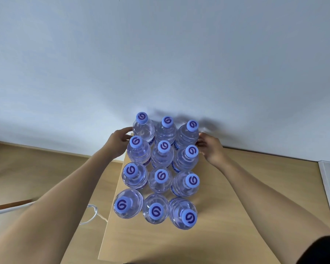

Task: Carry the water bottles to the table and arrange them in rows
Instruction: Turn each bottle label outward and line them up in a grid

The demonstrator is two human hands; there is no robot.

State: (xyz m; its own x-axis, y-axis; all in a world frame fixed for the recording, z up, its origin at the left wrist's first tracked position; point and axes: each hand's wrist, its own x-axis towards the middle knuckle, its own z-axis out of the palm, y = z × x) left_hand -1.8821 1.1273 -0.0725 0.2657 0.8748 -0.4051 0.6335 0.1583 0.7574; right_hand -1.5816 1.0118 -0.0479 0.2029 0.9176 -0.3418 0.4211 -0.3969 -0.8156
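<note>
your left hand (117,142) sits at the left side of the block of water bottles (161,168), fingers loosely curved with the tips touching the far-left bottle (143,128); it cups the side and does not wrap round it. your right hand (210,147) mirrors it on the right, fingers gently bent against the far-right bottle (188,135) and the one just in front of it. neither hand lifts anything.

the bottles stand upright between your two hands, twelve of them in four rows of three, blue caps up, long axes vertical. the block runs from centre frame down toward the lower middle, on the left part of the desk (227,216), its left column close to the desk's left edge. both hands are level with the two far rows, so any squeezing inward would act there first; the near row, which looks slightly skewed, is out of their reach for now.
</note>
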